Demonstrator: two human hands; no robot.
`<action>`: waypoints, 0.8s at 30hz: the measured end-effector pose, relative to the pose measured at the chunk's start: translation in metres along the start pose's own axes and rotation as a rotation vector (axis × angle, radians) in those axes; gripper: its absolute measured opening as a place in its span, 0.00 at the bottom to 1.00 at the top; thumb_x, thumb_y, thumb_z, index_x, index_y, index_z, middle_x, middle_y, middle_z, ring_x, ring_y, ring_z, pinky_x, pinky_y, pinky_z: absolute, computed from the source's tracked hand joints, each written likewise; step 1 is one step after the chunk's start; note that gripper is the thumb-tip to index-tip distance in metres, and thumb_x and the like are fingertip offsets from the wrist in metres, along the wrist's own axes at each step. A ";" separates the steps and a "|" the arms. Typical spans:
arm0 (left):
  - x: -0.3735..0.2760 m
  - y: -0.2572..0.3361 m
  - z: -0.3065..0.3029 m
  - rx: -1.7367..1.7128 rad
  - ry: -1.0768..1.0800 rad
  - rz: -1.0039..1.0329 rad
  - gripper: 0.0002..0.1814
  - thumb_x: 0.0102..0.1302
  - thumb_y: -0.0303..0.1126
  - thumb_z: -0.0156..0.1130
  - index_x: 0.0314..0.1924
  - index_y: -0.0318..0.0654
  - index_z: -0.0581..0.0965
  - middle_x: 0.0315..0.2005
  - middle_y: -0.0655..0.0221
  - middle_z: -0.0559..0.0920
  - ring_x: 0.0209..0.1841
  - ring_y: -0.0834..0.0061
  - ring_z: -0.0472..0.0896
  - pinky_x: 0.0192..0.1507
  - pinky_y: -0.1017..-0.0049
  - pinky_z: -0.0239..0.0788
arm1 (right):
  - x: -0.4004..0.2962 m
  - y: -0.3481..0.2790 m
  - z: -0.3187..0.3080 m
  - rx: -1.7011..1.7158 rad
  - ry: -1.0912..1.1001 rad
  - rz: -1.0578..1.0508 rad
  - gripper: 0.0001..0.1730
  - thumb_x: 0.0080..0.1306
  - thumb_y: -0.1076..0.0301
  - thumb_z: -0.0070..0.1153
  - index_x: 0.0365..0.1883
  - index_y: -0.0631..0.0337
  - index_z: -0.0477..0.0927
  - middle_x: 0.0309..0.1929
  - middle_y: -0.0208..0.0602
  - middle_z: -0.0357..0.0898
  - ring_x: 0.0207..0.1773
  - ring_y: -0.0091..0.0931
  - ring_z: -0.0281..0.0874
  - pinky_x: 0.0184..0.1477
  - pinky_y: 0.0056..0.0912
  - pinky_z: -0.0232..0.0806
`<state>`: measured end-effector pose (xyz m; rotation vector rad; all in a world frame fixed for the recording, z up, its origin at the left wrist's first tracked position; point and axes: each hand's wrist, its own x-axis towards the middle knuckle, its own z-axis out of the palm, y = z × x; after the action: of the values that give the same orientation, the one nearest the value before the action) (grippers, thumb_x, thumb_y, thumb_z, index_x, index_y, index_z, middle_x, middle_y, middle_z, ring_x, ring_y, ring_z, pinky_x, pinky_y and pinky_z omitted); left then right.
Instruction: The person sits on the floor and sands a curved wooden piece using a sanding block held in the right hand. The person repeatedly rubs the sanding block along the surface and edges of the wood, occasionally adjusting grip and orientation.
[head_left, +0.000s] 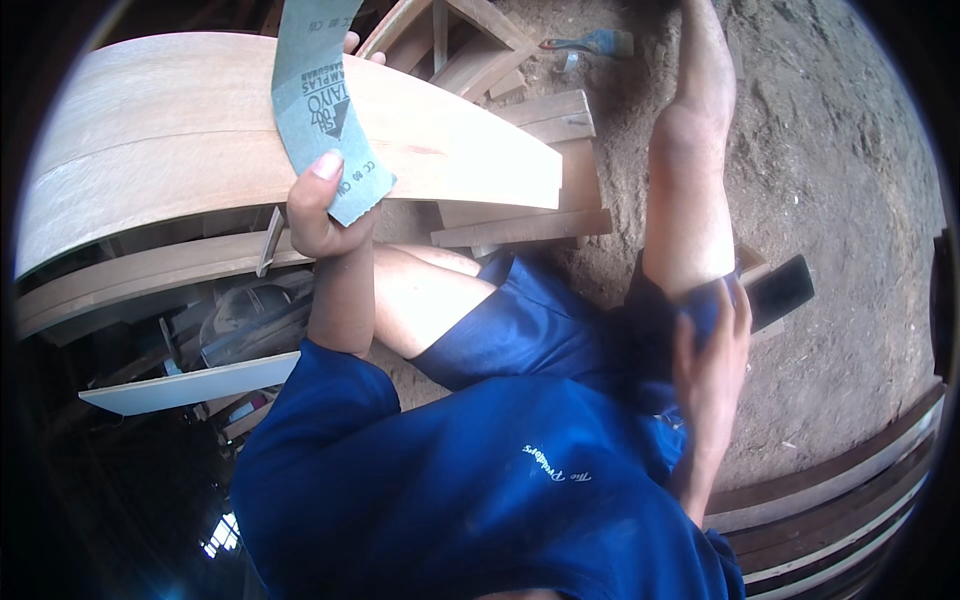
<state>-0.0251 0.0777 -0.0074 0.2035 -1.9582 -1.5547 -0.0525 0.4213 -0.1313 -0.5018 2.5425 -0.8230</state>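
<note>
My left hand (326, 202) grips the lower end of a curved strip of green sandpaper (311, 112), thumb on its printed backing. The strip lies across a broad, pale curved wooden panel (465, 150) and runs up past the top of the picture. My right hand (712, 352) rests on the blue shorts at my right thigh, fingers somewhat spread, holding nothing. Two digit tips (379, 58) show at the panel's far edge; whose they are, I cannot tell.
A wooden frame (517, 45) and a blue-handled paintbrush (600, 43) lie beyond the panel on the dirt floor. Wooden blocks (592, 172) sit at its right end. A dark block (784, 292) is beside my right thigh. Slats (825, 487) are lower right, a white-faced board (195, 382) at left.
</note>
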 end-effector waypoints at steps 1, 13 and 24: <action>0.001 0.000 0.001 0.008 0.014 0.004 0.52 0.52 0.38 0.52 0.77 0.21 0.51 0.73 0.38 0.62 0.77 0.46 0.63 0.80 0.52 0.52 | 0.010 -0.029 -0.005 0.082 0.052 -0.154 0.34 0.72 0.68 0.59 0.74 0.69 0.64 0.76 0.65 0.60 0.73 0.57 0.68 0.69 0.58 0.69; -0.014 0.011 0.016 -0.050 0.174 -0.167 0.53 0.53 0.43 0.53 0.77 0.25 0.53 0.72 0.46 0.66 0.76 0.56 0.65 0.77 0.59 0.60 | 0.067 -0.209 0.038 1.002 0.145 -0.897 0.38 0.64 0.70 0.65 0.71 0.70 0.67 0.75 0.60 0.65 0.77 0.55 0.63 0.77 0.54 0.60; 0.000 0.000 -0.007 0.065 0.101 -0.014 0.54 0.47 0.40 0.49 0.77 0.25 0.53 0.69 0.33 0.66 0.75 0.42 0.64 0.80 0.43 0.51 | 0.025 0.006 0.011 0.179 0.203 -0.138 0.23 0.72 0.68 0.61 0.64 0.63 0.78 0.60 0.56 0.74 0.61 0.46 0.77 0.63 0.48 0.72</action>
<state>-0.0210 0.0717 -0.0062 0.3167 -1.9338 -1.4619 -0.0700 0.4095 -0.1499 -0.5662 2.6038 -1.1955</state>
